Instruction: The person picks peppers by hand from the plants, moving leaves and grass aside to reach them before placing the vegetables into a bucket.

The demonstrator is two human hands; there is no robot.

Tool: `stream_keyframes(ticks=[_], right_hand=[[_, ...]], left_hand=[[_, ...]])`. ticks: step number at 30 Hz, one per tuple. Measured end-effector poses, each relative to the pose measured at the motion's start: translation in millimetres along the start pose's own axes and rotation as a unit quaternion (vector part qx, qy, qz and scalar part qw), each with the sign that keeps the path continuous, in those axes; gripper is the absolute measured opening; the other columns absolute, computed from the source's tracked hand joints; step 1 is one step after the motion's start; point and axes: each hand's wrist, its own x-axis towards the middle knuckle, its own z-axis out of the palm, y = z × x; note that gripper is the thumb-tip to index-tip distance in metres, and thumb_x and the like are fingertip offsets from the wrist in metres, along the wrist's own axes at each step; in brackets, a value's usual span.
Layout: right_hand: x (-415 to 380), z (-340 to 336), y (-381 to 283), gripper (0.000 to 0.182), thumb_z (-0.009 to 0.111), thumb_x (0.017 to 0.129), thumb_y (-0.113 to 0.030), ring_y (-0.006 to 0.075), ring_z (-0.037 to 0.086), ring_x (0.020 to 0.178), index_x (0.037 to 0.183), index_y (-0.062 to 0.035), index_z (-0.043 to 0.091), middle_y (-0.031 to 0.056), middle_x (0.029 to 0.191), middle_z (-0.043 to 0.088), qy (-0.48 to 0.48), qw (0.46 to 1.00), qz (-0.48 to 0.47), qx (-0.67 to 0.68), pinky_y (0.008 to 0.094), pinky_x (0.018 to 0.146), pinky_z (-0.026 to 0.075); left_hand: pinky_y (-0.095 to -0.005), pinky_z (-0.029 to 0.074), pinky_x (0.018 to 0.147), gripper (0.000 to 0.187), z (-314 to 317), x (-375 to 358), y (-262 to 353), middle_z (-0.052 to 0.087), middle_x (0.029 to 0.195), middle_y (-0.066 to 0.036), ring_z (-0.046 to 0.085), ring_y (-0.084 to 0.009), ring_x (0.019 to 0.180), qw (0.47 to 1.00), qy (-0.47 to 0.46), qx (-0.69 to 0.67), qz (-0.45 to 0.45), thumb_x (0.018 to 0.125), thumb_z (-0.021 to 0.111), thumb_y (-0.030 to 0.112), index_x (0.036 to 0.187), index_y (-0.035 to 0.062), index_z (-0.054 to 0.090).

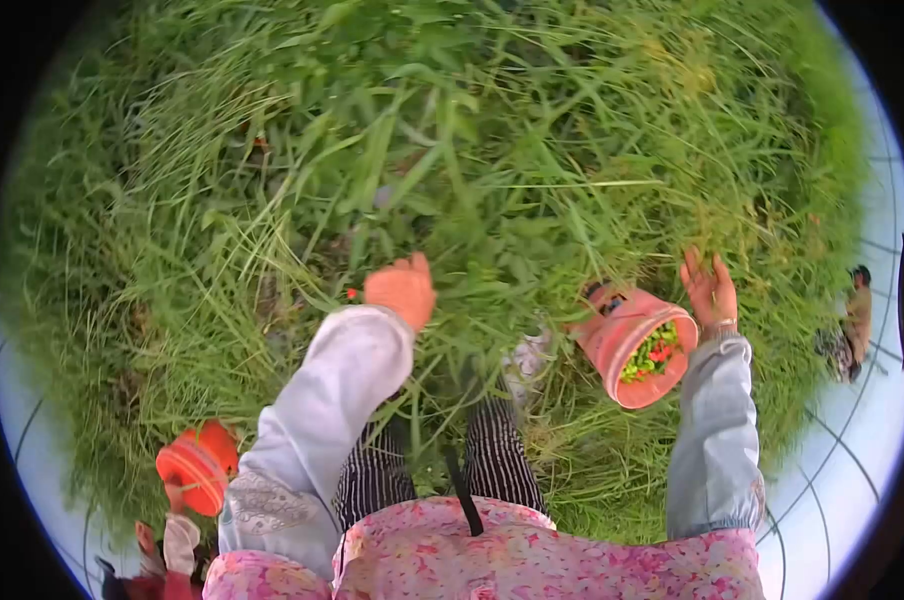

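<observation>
My left hand (402,290) reaches into the tall green grass (492,240), back of the hand up. Its fingers are curled in among the leaves, and whatever they grip is hidden. A small red spot (351,294), perhaps a fruit, shows just left of it. On the other side, my right hand (710,290) is open beside the pink bucket (622,340), fingers apart and palm partly showing. The bucket is tilted towards me. Small green and red peppers (652,353), as far as I can make out, lie inside it.
Dense grass and leafy plants surround my legs in striped trousers (502,440). At lower left a person's hand (175,495) is at an orange-red bucket (200,465). Another person (852,325) is at the far right. Pale sheeting with dark ribs (847,445) borders the plants.
</observation>
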Motion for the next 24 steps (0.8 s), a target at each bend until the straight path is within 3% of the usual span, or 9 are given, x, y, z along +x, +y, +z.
stream_keyframes(ticks=[1, 3, 9, 10, 13, 15, 17, 19, 24], right_hand=[[2.5, -8.9, 17.0, 0.032, 0.055, 0.088, -0.024, 0.0269, 0.050, 0.111, 0.115, -0.0081, 0.049, 0.0194, 0.117, 0.053, -0.009, 0.999, 0.048, -0.012, 0.0361, 0.089, 0.044], [21.6, -56.0, 74.2, 0.039, 0.048, 0.089, -0.022, 0.0283, 0.053, 0.109, 0.123, -0.0040, 0.042, 0.0169, 0.119, 0.053, -0.164, 0.916, -0.037, -0.363, 0.0387, 0.091, 0.043], [-70.7, 124.9, 130.8, 0.035, 0.046, 0.087, -0.017, 0.0281, 0.061, 0.094, 0.116, -0.0001, 0.052, 0.0125, 0.103, 0.063, -0.176, 0.415, -0.070, -0.890, 0.0371, 0.085, 0.046], [-84.8, 159.6, 140.7, 0.028, 0.049, 0.083, -0.009, 0.0222, 0.061, 0.092, 0.108, 0.0007, 0.058, 0.0101, 0.094, 0.065, -0.121, 0.406, -0.084, -0.902, 0.0332, 0.081, 0.047], [-115.4, 241.5, 158.9, 0.026, 0.054, 0.082, -0.015, 0.0303, 0.061, 0.085, 0.104, -0.0038, 0.060, 0.0193, 0.090, 0.063, -0.244, 0.692, -0.114, -0.670, 0.0347, 0.078, 0.048], [-124.5, 290.5, 196.5, 0.026, 0.054, 0.082, -0.017, 0.0278, 0.062, 0.086, 0.105, -0.0058, 0.060, 0.0152, 0.095, 0.063, -0.337, 0.756, -0.089, -0.555, 0.0328, 0.077, 0.048], [-123.8, 331.1, 245.1, 0.025, 0.051, 0.084, -0.009, 0.0193, 0.061, 0.089, 0.107, -0.0037, 0.059, 0.0097, 0.096, 0.065, -0.428, 0.630, -0.192, -0.619, 0.0297, 0.079, 0.047], [-118.0, 375.0, 284.3, 0.028, 0.052, 0.082, -0.011, 0.0288, 0.061, 0.091, 0.109, -0.0065, 0.058, 0.0133, 0.098, 0.063, -0.496, 0.526, -0.189, -0.665, 0.0345, 0.082, 0.047], [-57.3, 422.8, 397.2, 0.031, 0.047, 0.079, -0.009, 0.0323, 0.059, 0.093, 0.108, -0.0111, 0.059, 0.0171, 0.100, 0.062, -0.542, 0.384, -0.322, -0.675, 0.0393, 0.084, 0.046]], left_hand=[[-0.0434, 0.049, 0.064, 0.042, 0.1, -12.2, -1.5, 0.061, 0.083, -0.018, 0.062, -0.0330, 0.078, 0.990, -0.096, -0.099, -0.021, 0.081, 0.058, 0.035, 0.104, 0.0019, 0.047], [-0.0450, 0.049, 0.063, 0.023, 37.2, -51.6, 5.6, 0.063, 0.081, -0.017, 0.062, -0.0338, 0.072, 0.985, -0.118, -0.127, -0.018, 0.087, 0.046, 0.018, 0.101, -0.0007, 0.049], [-0.0459, 0.049, 0.059, 0.026, 57.1, -105.2, 23.8, 0.062, 0.074, -0.020, 0.063, -0.0351, 0.071, 0.955, -0.160, -0.223, 0.109, 0.080, 0.045, 0.005, 0.104, -0.0043, 0.050], [-0.0461, 0.049, 0.059, 0.027, 56.4, -106.8, 22.3, 0.061, 0.072, -0.020, 0.063, -0.0351, 0.070, 0.953, -0.149, -0.232, 0.129, 0.079, 0.046, 0.005, 0.104, -0.0049, 0.049], [-0.0467, 0.048, 0.058, 0.025, 49.5, -105.1, 21.2, 0.060, 0.070, -0.020, 0.062, -0.0360, 0.069, 0.950, -0.113, -0.257, 0.138, 0.080, 0.046, 0.008, 0.103, -0.0037, 0.051], [-0.0467, 0.048, 0.059, 0.025, 32.0, -103.2, 10.8, 0.061, 0.071, -0.020, 0.062, -0.0369, 0.068, 0.937, -0.129, -0.297, 0.132, 0.082, 0.047, 0.012, 0.102, -0.0014, 0.053], [-0.0468, 0.048, 0.064, 0.026, 18.5, -97.7, -22.0, 0.062, 0.076, -0.017, 0.061, -0.0361, 0.071, 0.915, -0.116, -0.362, 0.134, 0.083, 0.050, 0.024, 0.101, 0.0062, 0.056], [-0.0466, 0.048, 0.067, 0.027, 16.3, -89.5, -61.5, 0.063, 0.080, -0.015, 0.061, -0.0354, 0.073, 0.901, -0.080, -0.413, 0.104, 0.083, 0.050, 0.029, 0.100, 0.0105, 0.058], [-0.0434, 0.048, 0.071, 0.023, 82.1, -31.0, -175.6, 0.064, 0.086, -0.014, 0.061, -0.0339, 0.077, 0.949, 0.001, -0.315, 0.021, 0.081, 0.053, 0.029, 0.096, 0.0140, 0.063]])
